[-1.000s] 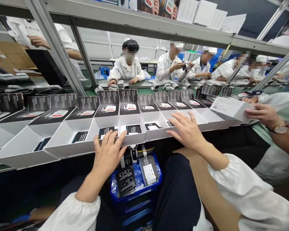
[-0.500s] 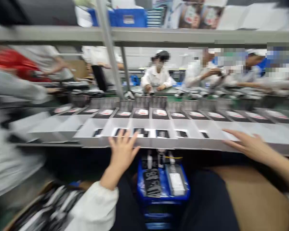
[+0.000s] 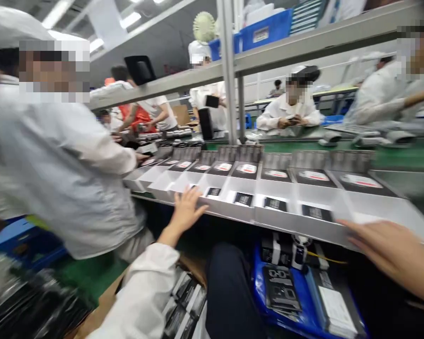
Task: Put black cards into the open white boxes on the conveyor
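Note:
A row of white-walled boxes (image 3: 226,207) with their dark printed lids raised stands along the bench edge. Several hold a small black printed packet (image 3: 243,198) at the bottom. At the front wall of the row, toward its left part, my left hand (image 3: 186,209) lies with fingers spread and holds nothing. My right hand (image 3: 392,249) is stretched out at the front of the boxes on the right, slightly blurred, its fingers extended and nothing in its grasp. The rightmost box (image 3: 392,209) shows a plain white inside.
Below the bench, a blue bin (image 3: 261,301) carries black printed cards (image 3: 281,289) and white-topped packs. A carton of black-and-white packages (image 3: 183,301) stands by my left leg. A co-worker in white (image 3: 67,155) is close on my left. A metal post (image 3: 228,70) supports the shelf.
My view has swung to the left, bringing the co-worker there fully into sight. My hands remain at the front of the box row, the right one now nearer the boxes' front wall.

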{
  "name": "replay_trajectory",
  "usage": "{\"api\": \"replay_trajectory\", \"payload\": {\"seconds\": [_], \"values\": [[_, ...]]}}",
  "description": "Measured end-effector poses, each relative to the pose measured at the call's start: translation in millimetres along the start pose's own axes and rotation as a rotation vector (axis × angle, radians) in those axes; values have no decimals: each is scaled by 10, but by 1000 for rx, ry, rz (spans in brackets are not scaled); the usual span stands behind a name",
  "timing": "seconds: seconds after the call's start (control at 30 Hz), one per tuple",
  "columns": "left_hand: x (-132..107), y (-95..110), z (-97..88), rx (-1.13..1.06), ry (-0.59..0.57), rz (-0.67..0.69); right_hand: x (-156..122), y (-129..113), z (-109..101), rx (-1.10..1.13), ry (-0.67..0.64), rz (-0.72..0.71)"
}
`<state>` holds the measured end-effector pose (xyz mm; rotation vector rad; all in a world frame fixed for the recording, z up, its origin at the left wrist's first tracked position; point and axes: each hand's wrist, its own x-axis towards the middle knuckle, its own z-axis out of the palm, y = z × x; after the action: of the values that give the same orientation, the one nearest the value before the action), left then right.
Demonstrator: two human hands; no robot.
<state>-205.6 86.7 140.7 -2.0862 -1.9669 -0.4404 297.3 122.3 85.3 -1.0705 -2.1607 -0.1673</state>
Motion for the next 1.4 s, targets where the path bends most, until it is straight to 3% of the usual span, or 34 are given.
{"api": "replay_trajectory", "payload": {"seconds": [0.13,0.23,0.33,0.4,0.47,0.53,0.6,0.7,0.77,0.83,0.97,1.13,1.23,1.3,1.4], "values": [[151,-667,-95,-3,2,-55,433,-652,82,-105,-280,-70],[235,-812,-127,26,64,-92,860,-1066,302,-175,-353,-85],[95,-470,-75,-20,219,-21,1017,-1276,348,-192,-334,-73],[-167,7,85,-131,324,94,907,-1289,246,-167,-213,-78],[-537,604,363,-260,326,212,627,-1198,103,-102,-89,-71],[-941,1219,710,-341,126,313,201,-1038,7,-36,-124,-48],[-1274,1738,1042,-341,-188,405,-314,-871,17,-49,-307,-19],[-1495,2183,1359,-245,-527,387,-1034,-713,205,-192,-566,-12],[-1487,2266,1424,-185,-601,362,-1339,-689,359,-252,-613,-50],[-1442,2254,1414,-145,-607,364,-1466,-715,465,-254,-578,-94],[-1404,2149,1362,-173,-587,393,-1377,-800,483,-188,-544,-4],[-1325,2028,1267,-309,-318,422,-1100,-765,378,-3,-674,294],[-1226,2032,1097,-397,-199,529,-929,-748,301,80,-733,364],[-1159,2088,946,-447,-126,591,-829,-838,191,100,-677,401],[-1017,2235,662,-576,50,609,-682,-1149,-77,158,-435,366]]}}
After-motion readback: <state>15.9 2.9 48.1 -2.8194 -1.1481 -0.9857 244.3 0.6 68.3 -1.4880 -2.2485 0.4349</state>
